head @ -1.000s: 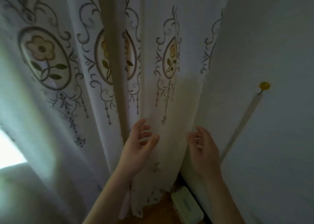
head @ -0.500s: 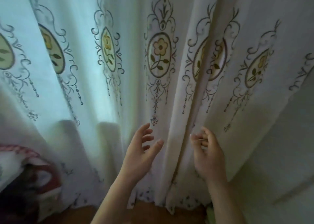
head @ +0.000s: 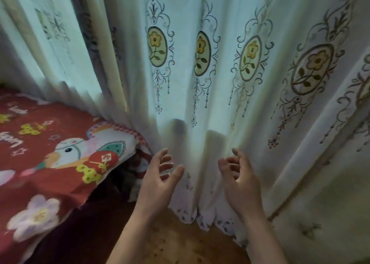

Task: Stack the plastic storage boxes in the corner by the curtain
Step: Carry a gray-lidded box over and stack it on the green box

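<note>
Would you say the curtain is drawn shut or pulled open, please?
Drawn shut. The curtain hangs in unbroken folds to the floor, no gap showing. Both hands, left and right, are open before it.

Curtain [head: 200, 103]: white, tinted pale blue-green where light comes through. Repeating oval medallions, cream-filled, each with a yellow-orange flower on a dark green leafy stem; grey-brown scrollwork around them, beaded drops hanging below. Hem scalloped, small dark sprigs along it.

Blanket [head: 50, 143], left of curtain: red ground, yellow blossoms, pale lilac flower, white duck-like figure (orange bill, teal patch), red-and-white checked trim.

Floor [head: 180, 239], below curtain hem: brown-orange, dark speckles.
</note>
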A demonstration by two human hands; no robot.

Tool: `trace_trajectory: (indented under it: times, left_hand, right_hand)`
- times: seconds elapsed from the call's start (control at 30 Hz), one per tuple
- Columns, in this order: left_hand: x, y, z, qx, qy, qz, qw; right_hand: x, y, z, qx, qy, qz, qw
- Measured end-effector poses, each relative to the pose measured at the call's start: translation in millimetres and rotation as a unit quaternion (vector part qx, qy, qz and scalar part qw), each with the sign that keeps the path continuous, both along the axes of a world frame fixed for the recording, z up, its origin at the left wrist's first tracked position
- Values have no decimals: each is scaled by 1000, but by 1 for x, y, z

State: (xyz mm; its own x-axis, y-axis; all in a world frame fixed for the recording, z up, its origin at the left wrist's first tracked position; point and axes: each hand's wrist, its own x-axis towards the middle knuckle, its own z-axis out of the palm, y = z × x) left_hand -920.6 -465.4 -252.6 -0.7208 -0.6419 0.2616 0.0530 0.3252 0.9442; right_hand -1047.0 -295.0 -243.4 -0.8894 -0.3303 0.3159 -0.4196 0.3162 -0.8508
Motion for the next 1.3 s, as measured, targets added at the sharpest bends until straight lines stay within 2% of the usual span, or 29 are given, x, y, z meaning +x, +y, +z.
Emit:
trace_trajectory:
  times: [0.27,0.6,1.0,1.3]
  left_hand:
    - [132,-54,-4,45,1,138,989]
    - [252,-87,-14,62,-26,302,951]
    - [345,-140,-29,77,-29,436,896]
    - [388,-205,-33,98,-21,506,857]
  right_hand:
    - [92,-102,-6,4,20,139,990]
    - [193,-199,-12,-10,10,303,953]
    - [281,-311,-23,18,2,449,893]
    - [325,-416,-31,32,11,516,856]
